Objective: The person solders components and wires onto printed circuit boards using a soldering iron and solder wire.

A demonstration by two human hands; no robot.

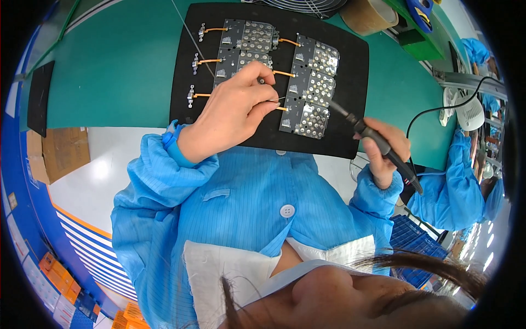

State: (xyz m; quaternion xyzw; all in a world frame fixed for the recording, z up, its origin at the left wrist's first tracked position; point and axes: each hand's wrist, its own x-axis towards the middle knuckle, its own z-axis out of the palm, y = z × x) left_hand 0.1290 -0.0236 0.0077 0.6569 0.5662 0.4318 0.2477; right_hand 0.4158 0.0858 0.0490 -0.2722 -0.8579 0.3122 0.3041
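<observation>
The left hand [233, 112] is pinching a thin silver solder wire [278, 100]; at its three o'clock, the right hand [383, 148] is gripping a black pen-shaped soldering iron [378, 143] over grey circuit boards [307, 104].

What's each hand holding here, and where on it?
Right hand grips a black soldering iron around its handle, tip toward the circuit boards. Left hand pinches a thin solder wire near its end, over the black mat.

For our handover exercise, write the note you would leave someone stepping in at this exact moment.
Left hand: fingers pinch a thin solder wire over the black mat.
Right hand: grips the soldering iron, tip at the lowest right circuit board.
Six boards lie in two columns, each with an orange lead.
Done: cannot tell which joints are finished.
Left: check each joint.
</observation>
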